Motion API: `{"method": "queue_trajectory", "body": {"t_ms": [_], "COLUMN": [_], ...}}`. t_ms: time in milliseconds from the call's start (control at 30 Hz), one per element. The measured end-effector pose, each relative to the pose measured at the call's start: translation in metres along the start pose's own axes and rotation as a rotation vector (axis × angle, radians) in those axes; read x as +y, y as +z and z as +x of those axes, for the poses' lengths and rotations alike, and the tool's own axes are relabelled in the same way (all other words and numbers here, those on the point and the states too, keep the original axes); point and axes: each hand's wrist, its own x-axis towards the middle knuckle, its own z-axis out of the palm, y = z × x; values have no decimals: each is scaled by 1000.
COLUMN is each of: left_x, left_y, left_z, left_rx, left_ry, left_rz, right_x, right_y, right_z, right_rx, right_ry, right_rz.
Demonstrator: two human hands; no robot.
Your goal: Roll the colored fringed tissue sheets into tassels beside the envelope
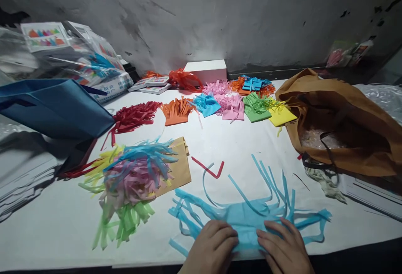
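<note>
A sheet of light blue tissue paper [248, 215] with fringed strips at both ends lies at the front of the table. My left hand [213, 244] is on its near edge, fingers curled and thumb hidden. My right hand [282, 240] is at the same edge on the other side, its fingers bent over the paper and a little apart. Between the hands the edge looks folded or creased. To the left, a mixed pile of fringed pink, blue, yellow and green tissue tassels [132, 177] rests partly on a brown kraft paper bag [180, 169].
Farther back lie several fringed tissue pieces, including dark red [136, 116], orange [176, 112] and yellow [282, 115]. A brown fabric bag [345, 127] gapes at right. A blue bag [56, 102] stands at left. Red scraps [216, 173] lie mid-table; a white box [205, 71] is by the wall.
</note>
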Motion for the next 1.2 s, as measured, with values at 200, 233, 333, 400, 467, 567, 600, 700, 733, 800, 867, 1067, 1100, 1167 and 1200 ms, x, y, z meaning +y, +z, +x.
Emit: {"method": "queue_trajectory", "body": {"t_ms": [200, 233, 333, 400, 467, 567, 600, 700, 733, 800, 867, 1067, 1100, 1167, 1200], "left_x": [-9, -10, -13, -14, -15, -16, -16, -16, -16, -16, -15, -17, -18, -18, -17], "left_y": [-12, -11, -6, -4, -4, -4, -4, -5, -5, -7, -10, -16, -17, -19, -19], "left_z": [11, 14, 22, 26, 28, 30, 30, 32, 33, 36, 40, 51, 52, 51, 49], "left_rx": [-137, -159, -216, -234, -254, -277, -283, -314, -330, -372, -433, -500, -495, -475, -428], "left_ry": [-365, -402, -453, -470, -482, -492, -494, -496, -496, -504, -531, -597, -605, -624, -611], "left_rz": [144, 193, 275, 300, 312, 321, 321, 318, 319, 321, 325, 358, 362, 376, 382], "right_x": [-7, -7, -1, 8, 17, 27, 27, 15, 9, -2, -10, -10, -9, -8, -7], "right_y": [14, 17, 24, 26, 23, 11, 6, -3, -3, 2, 10, 21, 20, 19, 20], "right_z": [18, 22, 31, 29, 23, 13, 12, 18, 23, 32, 38, 33, 32, 32, 32], "right_rx": [49, 47, -5, -19, -20, 48, 97, 157, 111, 4, -39, -38, -45, -58, -60], "right_ry": [301, 325, 371, 420, 525, 707, 723, 481, 315, 32, -60, -8, -5, 2, 8], "right_rz": [61, 59, -12, -163, -354, -527, -541, -387, -281, -80, -8, -64, -68, -60, -53]}}
